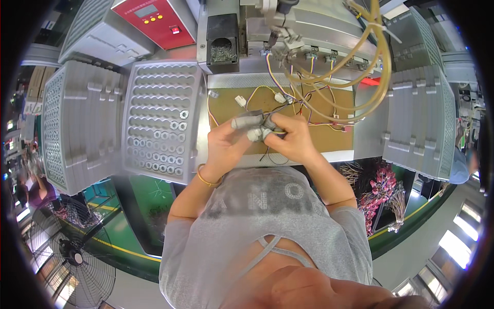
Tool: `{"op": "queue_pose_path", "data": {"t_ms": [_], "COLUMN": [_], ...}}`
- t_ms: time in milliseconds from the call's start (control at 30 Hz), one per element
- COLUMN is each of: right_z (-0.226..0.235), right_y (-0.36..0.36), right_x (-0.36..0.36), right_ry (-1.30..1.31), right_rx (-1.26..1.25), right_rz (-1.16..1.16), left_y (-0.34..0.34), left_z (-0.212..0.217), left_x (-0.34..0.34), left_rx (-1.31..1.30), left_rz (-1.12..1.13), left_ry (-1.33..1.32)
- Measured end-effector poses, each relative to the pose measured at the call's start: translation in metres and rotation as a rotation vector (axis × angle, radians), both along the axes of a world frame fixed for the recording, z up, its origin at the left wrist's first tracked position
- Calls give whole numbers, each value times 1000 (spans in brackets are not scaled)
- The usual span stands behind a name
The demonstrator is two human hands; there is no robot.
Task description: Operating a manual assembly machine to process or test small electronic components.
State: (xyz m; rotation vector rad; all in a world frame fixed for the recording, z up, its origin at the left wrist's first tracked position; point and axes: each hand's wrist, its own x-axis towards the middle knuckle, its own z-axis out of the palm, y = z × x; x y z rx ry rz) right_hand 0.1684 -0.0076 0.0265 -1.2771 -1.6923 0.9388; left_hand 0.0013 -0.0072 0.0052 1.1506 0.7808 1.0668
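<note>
My left hand and my right hand meet above the brown work mat, with grey covers on several fingertips. Both are closed, thumbs and forefingers pinched together around a thin wire harness whose dark leads run out past my fingers. The small part right between the fingertips is mostly hidden. Just beyond my hands, a white connector and another white connector lie on the mat among yellow, purple and dark wires.
At left stands a grey tray with several metal nuts in its pockets, beside stacked trays. More stacked trays stand at right. Yellowish tubes loop over the mat's right. A machine and black box border the back.
</note>
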Motion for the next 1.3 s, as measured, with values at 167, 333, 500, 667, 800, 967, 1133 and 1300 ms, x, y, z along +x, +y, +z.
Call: {"op": "queue_pose_path", "data": {"t_ms": [167,333,500,667,800,967,1133,1300], "right_z": [-5,0,26,-31,-38,-38,-42,-83], "right_y": [-6,-5,2,18,46,61,65,85], "right_x": [-3,3,27,105,133,126,125,144], "right_ry": [148,421,544,335,689,747,699,834], "right_rx": [-220,-360,-503,-108,-56,-21,-66,7], "right_rz": [-27,-110,-31,-650,-856,-949,-927,-929], "left_y": [-1,8,9,7,7,3,8,14], "left_z": [-13,3,3,1,-24,-28,-39,-36], "left_x": [7,19,34,36,27,24,13,9], "left_rx": [-166,-429,-497,-362,-369,-331,-329,-342], "left_rz": [37,31,-278,-194,-120,-61,-8,35], "left_ry": [-75,-266,-380,-375,-196,-137,-68,-43]}}
